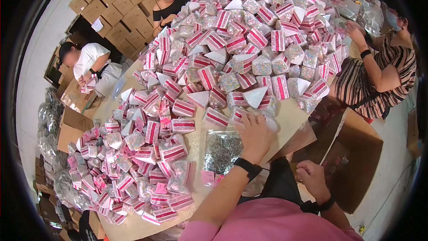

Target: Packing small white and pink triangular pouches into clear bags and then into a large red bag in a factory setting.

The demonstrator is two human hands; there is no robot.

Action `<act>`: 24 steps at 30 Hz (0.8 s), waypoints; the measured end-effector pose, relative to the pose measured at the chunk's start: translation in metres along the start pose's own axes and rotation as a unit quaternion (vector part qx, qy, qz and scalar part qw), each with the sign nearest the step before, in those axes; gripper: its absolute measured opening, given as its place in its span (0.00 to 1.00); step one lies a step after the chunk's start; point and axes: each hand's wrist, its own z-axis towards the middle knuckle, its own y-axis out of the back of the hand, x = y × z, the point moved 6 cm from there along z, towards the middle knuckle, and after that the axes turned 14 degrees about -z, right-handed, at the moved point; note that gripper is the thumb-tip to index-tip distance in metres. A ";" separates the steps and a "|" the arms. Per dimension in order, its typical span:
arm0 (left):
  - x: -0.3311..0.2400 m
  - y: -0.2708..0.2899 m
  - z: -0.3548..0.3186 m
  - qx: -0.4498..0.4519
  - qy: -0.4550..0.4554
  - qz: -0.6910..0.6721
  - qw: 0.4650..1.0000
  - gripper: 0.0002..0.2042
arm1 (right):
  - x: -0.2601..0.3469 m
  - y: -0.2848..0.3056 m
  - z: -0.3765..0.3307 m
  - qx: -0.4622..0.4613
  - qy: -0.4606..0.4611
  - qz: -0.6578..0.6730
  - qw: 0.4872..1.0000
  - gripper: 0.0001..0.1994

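A large heap of cake-slice-shaped pieces [236, 42], white with dark pink stripes and speckled sides, covers the far part of the table. My left hand [255, 139] is at its near edge, its fingers curled on one white cake-slice piece [270, 123] that is blurred and partly hidden by the hand. My right hand [313, 179] is closed in a fist to the right of my lap; what it holds, if anything, is hidden. Beside my left wrist lies a shiny silvery clear plastic bag [222, 149], with a pink card [207, 177] at its near end.
A second heap of slices with pink tags [133, 169] lies on the left of the table [198, 127]. An open cardboard box [361, 165] stands at my right. People work at far left, behind the heap, and at right. Stacked cartons [118, 6] stand at the back left.
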 end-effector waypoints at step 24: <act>-0.026 -0.007 -0.018 -0.044 -0.198 0.034 0.979 0.22 | -0.036 -0.027 0.019 0.050 -0.073 0.119 0.989 0.06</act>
